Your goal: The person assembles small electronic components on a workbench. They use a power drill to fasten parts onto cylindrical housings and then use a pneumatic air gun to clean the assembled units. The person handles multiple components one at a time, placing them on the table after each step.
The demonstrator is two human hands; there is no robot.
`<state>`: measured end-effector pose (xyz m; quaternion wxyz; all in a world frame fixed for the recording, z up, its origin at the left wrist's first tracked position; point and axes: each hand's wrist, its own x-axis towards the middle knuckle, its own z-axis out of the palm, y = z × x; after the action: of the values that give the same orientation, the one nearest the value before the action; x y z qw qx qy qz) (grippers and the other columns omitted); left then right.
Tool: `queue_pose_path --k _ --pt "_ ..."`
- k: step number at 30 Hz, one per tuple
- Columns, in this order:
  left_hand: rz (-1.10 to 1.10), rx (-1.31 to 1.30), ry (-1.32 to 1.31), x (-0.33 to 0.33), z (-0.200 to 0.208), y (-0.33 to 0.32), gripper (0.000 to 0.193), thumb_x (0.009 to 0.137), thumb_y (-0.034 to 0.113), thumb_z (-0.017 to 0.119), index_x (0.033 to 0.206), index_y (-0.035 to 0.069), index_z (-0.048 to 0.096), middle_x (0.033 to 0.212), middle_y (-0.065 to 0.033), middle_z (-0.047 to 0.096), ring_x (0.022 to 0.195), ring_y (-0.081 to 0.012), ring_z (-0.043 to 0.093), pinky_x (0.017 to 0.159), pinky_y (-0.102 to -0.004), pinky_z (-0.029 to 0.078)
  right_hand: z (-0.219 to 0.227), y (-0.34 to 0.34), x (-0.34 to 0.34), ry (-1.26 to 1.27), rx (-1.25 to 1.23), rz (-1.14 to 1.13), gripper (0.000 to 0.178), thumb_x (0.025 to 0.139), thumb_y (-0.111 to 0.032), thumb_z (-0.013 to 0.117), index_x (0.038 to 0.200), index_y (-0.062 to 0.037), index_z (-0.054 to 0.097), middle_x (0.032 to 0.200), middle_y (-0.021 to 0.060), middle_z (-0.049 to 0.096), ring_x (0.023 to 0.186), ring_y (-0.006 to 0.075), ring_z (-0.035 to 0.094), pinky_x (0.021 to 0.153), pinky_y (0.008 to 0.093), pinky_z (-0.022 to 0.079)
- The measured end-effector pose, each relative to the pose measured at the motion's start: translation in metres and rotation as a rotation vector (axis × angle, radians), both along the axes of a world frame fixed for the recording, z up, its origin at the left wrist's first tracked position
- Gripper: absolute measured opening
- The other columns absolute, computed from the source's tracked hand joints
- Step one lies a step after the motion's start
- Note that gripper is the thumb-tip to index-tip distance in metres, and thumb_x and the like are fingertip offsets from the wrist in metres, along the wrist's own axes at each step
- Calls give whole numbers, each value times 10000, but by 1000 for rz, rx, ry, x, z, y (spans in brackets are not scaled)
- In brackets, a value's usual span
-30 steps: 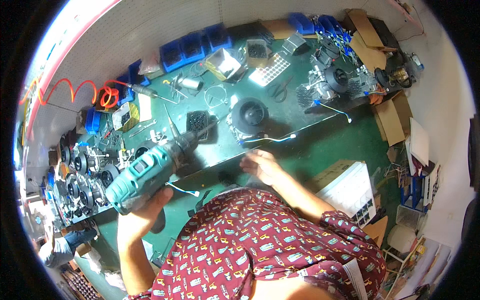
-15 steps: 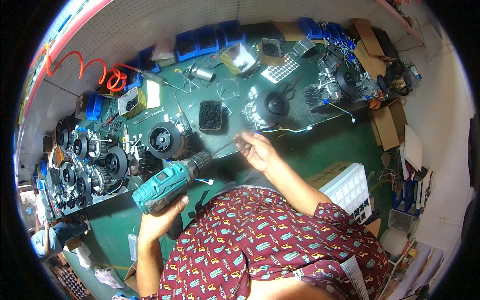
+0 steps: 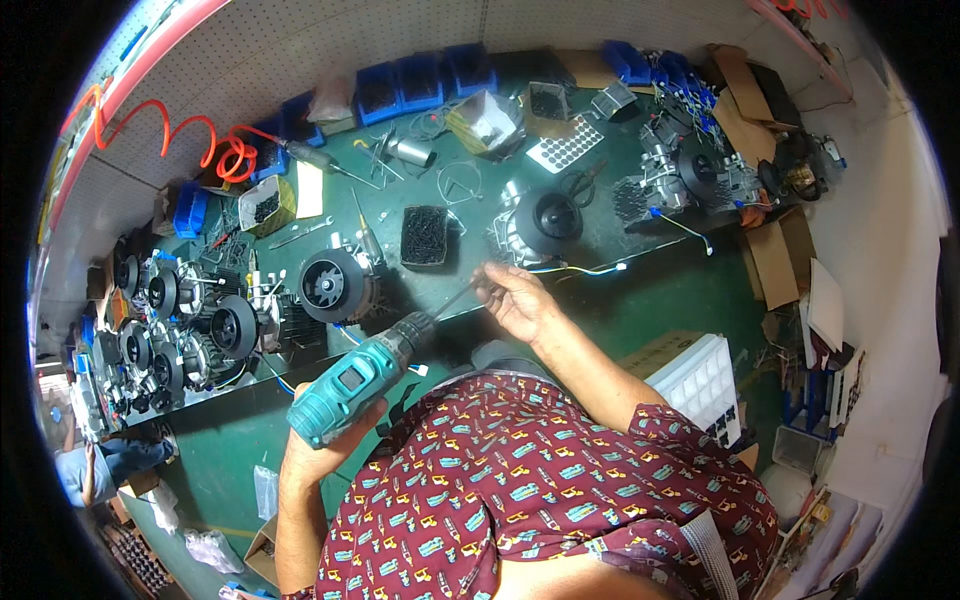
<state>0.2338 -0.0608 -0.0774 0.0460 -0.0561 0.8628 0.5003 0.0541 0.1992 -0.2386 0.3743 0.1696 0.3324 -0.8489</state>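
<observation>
drill (image 3: 335,400) between hands (image 3: 519,306), gripped by the left (image 3: 330,457)

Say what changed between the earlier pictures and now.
The teal drill has been drawn back toward the patterned shirt, uncovering the black fan wheel it partly hid. The right hand, open and apart from the drill bit a second ago, has come to its tip; whether its fingers grip it is unclear. Unchanged: the left hand holds the drill, and the dark box sits on the bench.
</observation>
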Motion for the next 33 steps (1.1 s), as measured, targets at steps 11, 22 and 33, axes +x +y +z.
queue_pose_path --k 11,22,33 --pt "183 306 -152 -44 -7 6 386 870 43 745 1243 34 648 1148 -65 702 1020 -137 641 912 -301 513 -10 -37 -9 39 -79 -129 177 961 -127 564 1105 -63 644 971 62 691 836 173 652 774 319 550" --pt "95 245 -179 -94 5 12 399 854 32 742 1241 28 648 1181 -55 685 1038 -132 621 924 -300 506 -50 32 44 -100 492 9 101 930 -182 651 943 -83 636 750 9 592 592 106 529 510 267 434" --pt "-81 91 -83 -116 17 6 461 815 35 759 1254 26 618 1175 -87 660 1064 -181 607 963 -339 481 -70 89 1 744 847 -263 503 849 -183 776 1266 -48 528 878 14 652 729 137 618 638 283 531"
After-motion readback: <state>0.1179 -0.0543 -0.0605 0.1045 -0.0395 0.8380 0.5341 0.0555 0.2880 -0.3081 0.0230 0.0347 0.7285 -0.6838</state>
